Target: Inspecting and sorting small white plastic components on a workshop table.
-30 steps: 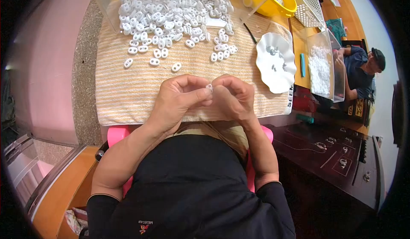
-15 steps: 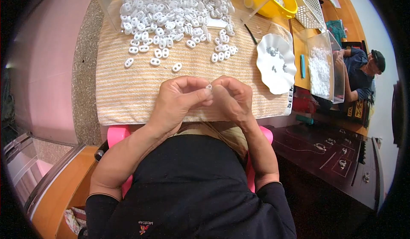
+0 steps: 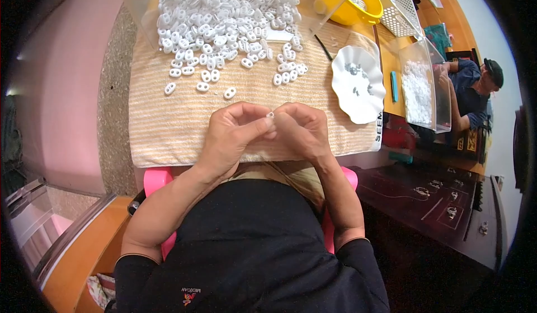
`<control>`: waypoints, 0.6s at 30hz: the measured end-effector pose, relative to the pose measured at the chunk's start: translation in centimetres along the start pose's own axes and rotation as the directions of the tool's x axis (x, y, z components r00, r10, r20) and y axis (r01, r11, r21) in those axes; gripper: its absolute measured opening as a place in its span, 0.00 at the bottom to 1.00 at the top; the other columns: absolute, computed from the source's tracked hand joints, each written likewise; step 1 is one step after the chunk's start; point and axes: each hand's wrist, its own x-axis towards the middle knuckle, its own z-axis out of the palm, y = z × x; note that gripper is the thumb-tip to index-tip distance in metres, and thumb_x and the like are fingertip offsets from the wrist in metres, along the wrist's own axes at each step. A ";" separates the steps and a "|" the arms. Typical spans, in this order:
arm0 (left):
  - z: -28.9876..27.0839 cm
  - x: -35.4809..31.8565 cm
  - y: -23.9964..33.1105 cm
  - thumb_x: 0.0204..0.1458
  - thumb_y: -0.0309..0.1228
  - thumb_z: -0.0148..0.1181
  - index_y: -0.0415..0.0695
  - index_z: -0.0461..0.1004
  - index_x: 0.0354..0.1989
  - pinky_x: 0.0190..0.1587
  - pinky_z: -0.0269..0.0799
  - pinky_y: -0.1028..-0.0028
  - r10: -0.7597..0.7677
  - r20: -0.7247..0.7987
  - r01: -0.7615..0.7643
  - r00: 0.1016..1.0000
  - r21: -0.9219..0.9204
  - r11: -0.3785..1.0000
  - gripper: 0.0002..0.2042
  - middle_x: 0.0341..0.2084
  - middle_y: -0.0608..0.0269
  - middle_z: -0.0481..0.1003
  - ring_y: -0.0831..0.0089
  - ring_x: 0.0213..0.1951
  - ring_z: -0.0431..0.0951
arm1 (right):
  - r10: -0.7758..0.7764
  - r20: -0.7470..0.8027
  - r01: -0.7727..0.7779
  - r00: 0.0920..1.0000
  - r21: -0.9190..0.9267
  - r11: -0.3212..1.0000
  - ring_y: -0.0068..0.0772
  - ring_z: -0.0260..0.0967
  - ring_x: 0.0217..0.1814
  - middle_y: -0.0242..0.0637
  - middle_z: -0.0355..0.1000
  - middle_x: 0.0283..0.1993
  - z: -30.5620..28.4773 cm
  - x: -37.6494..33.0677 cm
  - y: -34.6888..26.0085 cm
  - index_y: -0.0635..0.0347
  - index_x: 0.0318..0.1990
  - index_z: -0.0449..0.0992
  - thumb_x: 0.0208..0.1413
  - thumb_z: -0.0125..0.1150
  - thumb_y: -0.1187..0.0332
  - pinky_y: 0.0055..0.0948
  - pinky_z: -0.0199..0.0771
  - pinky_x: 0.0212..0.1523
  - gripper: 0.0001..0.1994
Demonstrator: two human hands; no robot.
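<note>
Dark capital letters [image 3: 378, 127] edge the towel [image 3: 179, 128] at three o'clock; small pale lettering [image 3: 191, 290] marks the black shirt [image 3: 251, 240] at seven o'clock.

One dish [image 3: 364, 107], one basin [image 3: 363, 15], one towel [image 3: 173, 123] and countless white pieces [image 3: 229, 19] show.

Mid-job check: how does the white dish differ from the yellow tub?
The dish is white with a wavy rim; the tub is yellow with a smooth one. The dish holds small dark bits, the tub white pieces. The dish shows whole, while the top edge cuts off the tub. Both hold small things.
</note>
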 end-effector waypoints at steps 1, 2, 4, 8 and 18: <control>0.0 -0.1 0.0 0.52 0.23 0.63 0.35 0.75 0.38 0.39 0.75 0.78 -0.006 -0.009 0.006 1.000 -0.014 1.000 0.08 0.29 0.60 0.78 0.77 0.32 0.78 | 0.000 0.002 0.000 1.000 0.031 1.000 0.18 0.71 0.31 0.32 0.76 0.31 0.1 0.0 -0.1 0.68 0.37 0.77 0.61 0.57 0.72 0.16 0.72 0.34 0.07; 0.0 0.0 0.0 0.52 0.23 0.63 0.35 0.75 0.38 0.39 0.75 0.79 -0.012 -0.018 0.012 1.000 -0.030 0.999 0.08 0.29 0.61 0.78 0.77 0.32 0.78 | 0.000 0.004 0.000 1.000 0.061 0.998 0.18 0.71 0.31 0.32 0.76 0.32 0.1 0.0 -0.1 0.67 0.38 0.77 0.61 0.57 0.71 0.16 0.72 0.34 0.07; -0.1 0.1 0.0 0.52 0.23 0.63 0.35 0.75 0.39 0.39 0.75 0.79 -0.012 -0.007 0.012 1.000 -0.034 0.999 0.08 0.29 0.61 0.78 0.77 0.32 0.78 | -0.014 0.008 0.013 1.000 0.087 0.996 0.19 0.72 0.32 0.33 0.76 0.33 0.0 0.0 -0.1 0.67 0.39 0.77 0.61 0.57 0.71 0.17 0.72 0.35 0.07; -0.1 0.1 0.1 0.52 0.23 0.63 0.36 0.75 0.39 0.39 0.76 0.78 -0.028 -0.013 0.027 1.000 -0.041 0.999 0.08 0.30 0.61 0.78 0.77 0.32 0.78 | 0.001 -0.009 0.000 1.000 0.084 0.996 0.20 0.73 0.34 0.34 0.76 0.34 -0.2 0.0 0.0 0.68 0.40 0.76 0.61 0.58 0.72 0.18 0.74 0.37 0.07; -0.2 0.1 0.2 0.52 0.23 0.63 0.36 0.75 0.39 0.40 0.76 0.78 -0.033 -0.005 0.032 0.999 -0.060 0.998 0.07 0.31 0.60 0.78 0.76 0.32 0.79 | -0.002 -0.010 0.003 1.000 0.111 0.994 0.22 0.74 0.34 0.35 0.76 0.33 -0.2 0.0 0.3 0.67 0.39 0.75 0.60 0.57 0.73 0.20 0.75 0.37 0.05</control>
